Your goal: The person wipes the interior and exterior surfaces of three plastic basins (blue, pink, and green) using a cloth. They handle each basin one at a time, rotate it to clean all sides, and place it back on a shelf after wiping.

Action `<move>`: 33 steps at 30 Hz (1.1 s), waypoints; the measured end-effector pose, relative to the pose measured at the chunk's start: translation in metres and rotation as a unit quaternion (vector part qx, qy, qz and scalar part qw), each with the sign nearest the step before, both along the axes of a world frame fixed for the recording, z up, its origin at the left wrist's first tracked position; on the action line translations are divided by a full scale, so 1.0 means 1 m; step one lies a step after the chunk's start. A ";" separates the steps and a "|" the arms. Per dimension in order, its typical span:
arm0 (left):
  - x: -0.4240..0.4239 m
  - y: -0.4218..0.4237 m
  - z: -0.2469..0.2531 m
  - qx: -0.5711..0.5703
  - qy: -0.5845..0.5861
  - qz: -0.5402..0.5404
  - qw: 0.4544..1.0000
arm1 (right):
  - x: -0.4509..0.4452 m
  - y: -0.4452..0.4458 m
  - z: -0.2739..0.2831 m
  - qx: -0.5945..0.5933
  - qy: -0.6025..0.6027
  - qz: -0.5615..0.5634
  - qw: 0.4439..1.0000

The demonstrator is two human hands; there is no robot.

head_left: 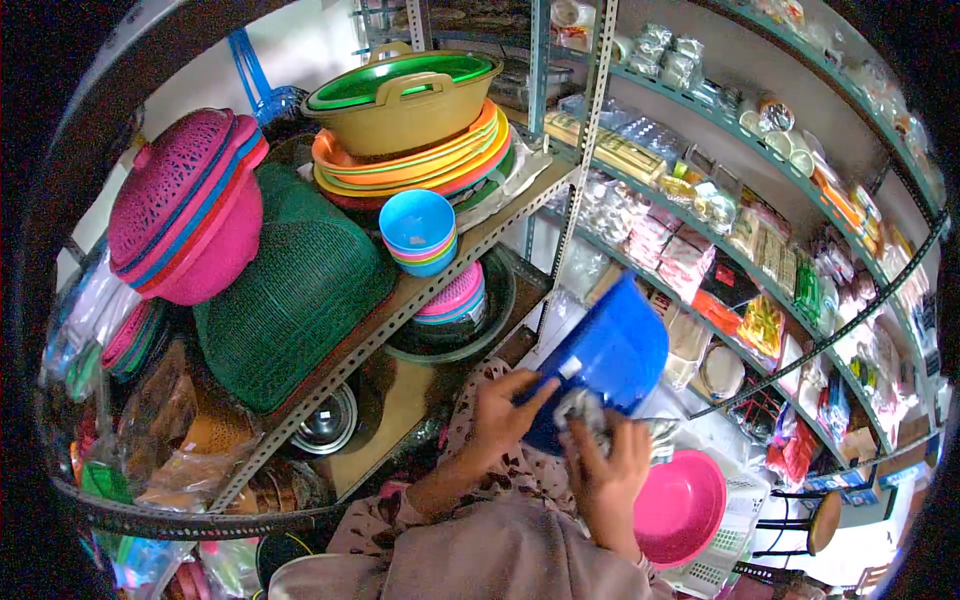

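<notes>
My left hand (510, 416) grips the near left edge of a blue plastic basin (619, 345), which is tilted in front of me. Pressed to the basin's near side is a crumpled light cloth (581, 412), held under the fingers of my right hand (611, 465). A pink plastic basin (682, 510) lies lower right of my right hand. Stacked small bowls, a blue one (417, 221) on top, stand at the edge of the shelf ahead on the left.
A metal shelf (420, 289) at left bears a green woven basket (292, 292), pink lidded baskets (187, 210) and a tan tub (405, 112) on stacked colourful basins. Racks (720, 232) of packaged goods stand at right. A white crate (739, 517) lies around the pink basin. A stool (825, 523) stands beyond.
</notes>
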State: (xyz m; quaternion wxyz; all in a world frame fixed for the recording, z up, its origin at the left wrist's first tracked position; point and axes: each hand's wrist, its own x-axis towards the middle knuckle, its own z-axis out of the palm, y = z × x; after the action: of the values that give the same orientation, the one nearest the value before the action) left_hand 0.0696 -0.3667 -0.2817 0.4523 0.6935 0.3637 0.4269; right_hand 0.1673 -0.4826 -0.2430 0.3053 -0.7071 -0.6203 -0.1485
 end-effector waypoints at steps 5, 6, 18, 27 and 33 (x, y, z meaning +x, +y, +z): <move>0.000 0.024 0.048 -0.087 -0.152 0.068 0.982 | -0.007 -0.006 -0.077 -0.035 0.097 0.072 0.992; 0.002 0.032 0.059 -0.101 -0.252 0.051 0.961 | -0.007 -0.008 -0.102 -0.049 0.122 0.070 0.989; 0.021 0.136 0.165 0.052 -0.443 -0.067 0.892 | 0.035 -0.058 -0.155 -0.158 0.257 -0.070 0.951; 0.035 0.130 0.219 0.652 0.134 -0.014 0.746 | 0.045 -0.051 -0.156 -0.159 0.234 -0.071 0.957; 0.030 0.173 0.249 0.699 0.252 0.020 0.669 | 0.043 -0.053 -0.171 -0.180 0.213 -0.009 0.960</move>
State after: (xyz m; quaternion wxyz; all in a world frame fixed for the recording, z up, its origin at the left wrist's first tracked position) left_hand 0.0991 -0.1939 -0.0322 -0.2825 0.8804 0.0724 0.3740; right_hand 0.2106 -0.5352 -0.4138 0.2966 -0.7712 -0.5509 0.1173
